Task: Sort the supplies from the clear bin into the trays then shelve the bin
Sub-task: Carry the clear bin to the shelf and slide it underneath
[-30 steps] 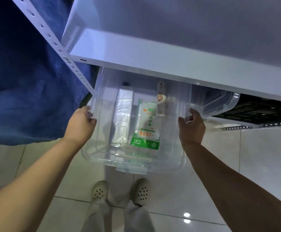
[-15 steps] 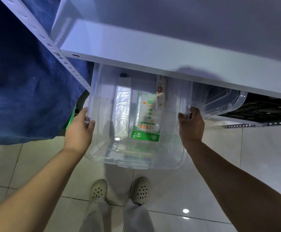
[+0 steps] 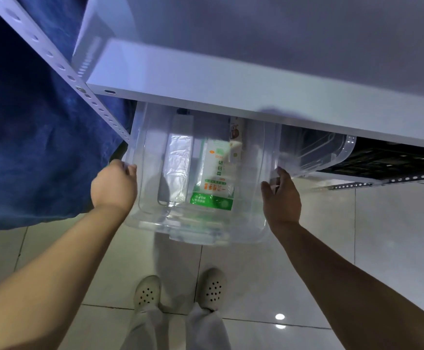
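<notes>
Below the white metal shelf board [image 3: 231, 97], the clear plastic bin [image 3: 254, 218] juts out partway; the left hand [image 3: 113, 186] grips its left rim, the right hand [image 3: 281, 198] its right rim.

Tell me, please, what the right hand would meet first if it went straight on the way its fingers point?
The right hand already touches the right rim of the clear bin. Going on, it would probably meet the second clear bin under the white shelf, though depth is unclear.
</notes>
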Motion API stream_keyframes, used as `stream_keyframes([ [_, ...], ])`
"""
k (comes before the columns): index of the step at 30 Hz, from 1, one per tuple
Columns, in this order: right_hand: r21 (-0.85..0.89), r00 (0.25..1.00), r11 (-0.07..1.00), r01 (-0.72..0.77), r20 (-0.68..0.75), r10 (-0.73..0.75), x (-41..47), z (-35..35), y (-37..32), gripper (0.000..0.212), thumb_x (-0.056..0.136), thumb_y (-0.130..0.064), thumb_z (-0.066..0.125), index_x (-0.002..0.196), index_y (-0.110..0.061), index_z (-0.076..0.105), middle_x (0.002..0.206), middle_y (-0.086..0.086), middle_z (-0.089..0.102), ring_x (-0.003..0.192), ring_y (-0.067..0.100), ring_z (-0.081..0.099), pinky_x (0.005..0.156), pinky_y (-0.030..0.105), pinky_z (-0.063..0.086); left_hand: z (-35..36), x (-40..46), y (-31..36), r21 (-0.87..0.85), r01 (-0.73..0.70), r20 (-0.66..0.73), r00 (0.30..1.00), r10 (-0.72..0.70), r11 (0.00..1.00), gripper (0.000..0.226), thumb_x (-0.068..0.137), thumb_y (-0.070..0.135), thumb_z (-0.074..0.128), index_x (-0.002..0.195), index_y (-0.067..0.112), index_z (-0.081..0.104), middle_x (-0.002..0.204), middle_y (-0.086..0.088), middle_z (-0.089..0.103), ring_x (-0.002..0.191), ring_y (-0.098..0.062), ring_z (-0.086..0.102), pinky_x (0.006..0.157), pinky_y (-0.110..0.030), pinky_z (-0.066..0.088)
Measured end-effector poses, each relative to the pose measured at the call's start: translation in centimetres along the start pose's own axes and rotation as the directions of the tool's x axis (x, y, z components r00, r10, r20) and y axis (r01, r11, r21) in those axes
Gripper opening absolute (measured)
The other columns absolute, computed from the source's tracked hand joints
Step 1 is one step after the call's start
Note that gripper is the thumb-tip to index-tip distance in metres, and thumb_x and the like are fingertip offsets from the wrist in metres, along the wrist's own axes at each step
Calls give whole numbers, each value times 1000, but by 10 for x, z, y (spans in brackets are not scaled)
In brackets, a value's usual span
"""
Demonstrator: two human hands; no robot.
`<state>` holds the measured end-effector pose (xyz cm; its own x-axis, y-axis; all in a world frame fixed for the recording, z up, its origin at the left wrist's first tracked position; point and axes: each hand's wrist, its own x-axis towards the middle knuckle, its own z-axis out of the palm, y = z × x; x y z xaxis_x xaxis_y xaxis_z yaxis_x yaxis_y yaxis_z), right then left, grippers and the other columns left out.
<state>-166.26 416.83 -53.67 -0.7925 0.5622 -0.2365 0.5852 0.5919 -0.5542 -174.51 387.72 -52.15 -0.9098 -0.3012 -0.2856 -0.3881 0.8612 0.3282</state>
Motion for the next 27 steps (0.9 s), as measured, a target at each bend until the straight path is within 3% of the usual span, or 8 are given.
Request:
stream_keyframes([
  [5,-11,998,1000,-13,-55,12,-14,6,6,47,87,-19,60,132,-16,43,119,6,62,101,24,61,80,28,42,2,30,23,-126,15,14,1000,-13,992,35,95,31,43,104,2,59,99,-23,63,87,-40,56,73,-39,45],
  [8,-13,996,1000,-1,-92,0,-12,8,4,44,88,-12,59,130,-12,46,119,10,60,105,25,59,82,28,41,3,30,21,-267,51,71,997,-33,962,31,94,30,45,106,4,58,101,-23,64,90,-42,58,82,-49,51],
  [11,7,994,1000,-14,-112,14,-6,11,0,43,89,-10,57,130,-9,46,118,11,59,105,26,58,85,30,43,7,11,8,-225,50,95,995,-29,973,30,92,31,46,105,6,56,98,-19,62,83,-35,54,76,-38,46],
  [17,-14,995,1000,-1,-100,-1,-10,10,4,42,89,-20,58,129,-12,47,119,8,59,101,23,59,81,32,46,18,-28,-3,-397,198,170,976,-140,896,36,93,25,49,120,0,45,105,-17,57,96,-37,59,82,-42,47],
  [22,59,938,995,-74,-336,90,2,-30,9,30,90,-21,57,119,-14,51,118,6,55,77,15,57,69,28,41,13,-52,19,-143,-24,3,1000,25,989,63,84,20,64,135,-1,33,134,-27,37,123,-43,32,102,-52,29],
  [24,107,901,986,-126,-404,159,19,-48,6,32,91,-19,57,120,-10,48,123,10,50,85,22,59,73,33,45,12,-61,29,-28,-146,-8,989,146,989,65,80,18,68,135,1,37,138,-27,35,127,-42,26,103,-54,25],
  [27,145,886,975,-171,-409,217,54,-67,1,41,92,-21,54,127,-3,40,130,15,43,112,30,49,87,41,44,18,-70,37,45,-377,45,926,375,925,52,77,19,71,125,7,53,129,-18,53,129,-37,31,103,-49,22],
])
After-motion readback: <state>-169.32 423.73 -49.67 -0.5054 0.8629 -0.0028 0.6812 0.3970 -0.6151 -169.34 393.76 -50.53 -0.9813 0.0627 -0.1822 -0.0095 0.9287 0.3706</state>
